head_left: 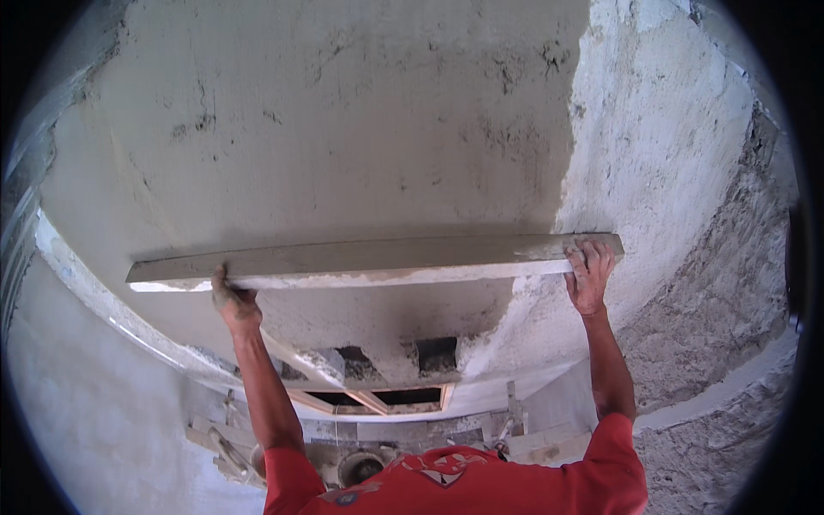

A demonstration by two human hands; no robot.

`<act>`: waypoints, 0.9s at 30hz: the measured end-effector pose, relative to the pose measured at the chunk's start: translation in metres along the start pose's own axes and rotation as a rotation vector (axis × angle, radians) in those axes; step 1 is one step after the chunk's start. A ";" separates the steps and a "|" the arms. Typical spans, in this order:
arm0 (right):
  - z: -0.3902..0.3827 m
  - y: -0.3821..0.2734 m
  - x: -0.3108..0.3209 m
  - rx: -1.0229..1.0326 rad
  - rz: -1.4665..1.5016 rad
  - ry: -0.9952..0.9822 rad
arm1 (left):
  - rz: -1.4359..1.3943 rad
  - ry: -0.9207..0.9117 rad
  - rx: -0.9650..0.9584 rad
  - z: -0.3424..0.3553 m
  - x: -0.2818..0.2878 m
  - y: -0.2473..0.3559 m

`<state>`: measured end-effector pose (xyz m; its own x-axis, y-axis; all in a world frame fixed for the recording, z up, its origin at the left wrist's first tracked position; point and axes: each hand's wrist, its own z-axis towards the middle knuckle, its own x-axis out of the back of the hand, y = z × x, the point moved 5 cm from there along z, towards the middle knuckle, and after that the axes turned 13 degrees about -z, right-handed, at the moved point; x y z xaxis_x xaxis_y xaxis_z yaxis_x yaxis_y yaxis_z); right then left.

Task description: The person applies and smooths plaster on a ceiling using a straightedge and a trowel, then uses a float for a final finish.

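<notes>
A long, plaster-smeared screed board [369, 257] lies nearly level across the wall, its far side against the grey wet plaster [360, 129]. Near its left end, my left hand [233, 300] grips the lower edge, thumb up on the front face. My right hand [590, 273] has its fingers curled over the front at the right end. Both arms are raised and stretched forward. Fine pits and dark scratches mark the plaster above the board. To the right, a paler, rougher coat [661, 112] begins along a ragged edge.
Below the board are dark square holes, one [436, 354] right of another [354, 362]. Lower down runs a wooden frame [369, 402] with dark openings. A bucket [359, 468] and planks [549, 442] lie beneath. Rough bare wall [721, 292] curves along the right.
</notes>
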<state>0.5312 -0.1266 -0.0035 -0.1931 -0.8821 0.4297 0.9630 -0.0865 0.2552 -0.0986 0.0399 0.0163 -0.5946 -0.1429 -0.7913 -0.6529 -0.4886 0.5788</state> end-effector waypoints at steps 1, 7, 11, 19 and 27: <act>0.007 -0.001 0.002 -0.014 -0.017 -0.020 | 0.017 -0.014 -0.019 0.011 -0.003 0.008; 0.114 -0.001 0.041 0.021 -0.128 0.237 | 0.158 -0.133 -0.196 0.070 -0.056 0.101; 0.195 -0.014 0.077 0.052 -0.162 0.319 | 0.192 -0.198 -0.333 0.124 -0.082 0.167; 0.301 -0.043 0.120 0.059 -0.206 0.433 | 0.090 -0.168 -0.293 0.209 -0.133 0.281; 0.296 -0.027 0.127 0.049 -0.106 0.336 | 0.153 -0.198 -0.186 0.172 -0.148 0.254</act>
<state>0.4248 -0.0995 0.3002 -0.2105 -0.9733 0.0919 0.9292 -0.1700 0.3282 -0.2573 0.0850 0.3149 -0.7712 -0.0652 -0.6332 -0.4625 -0.6262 0.6277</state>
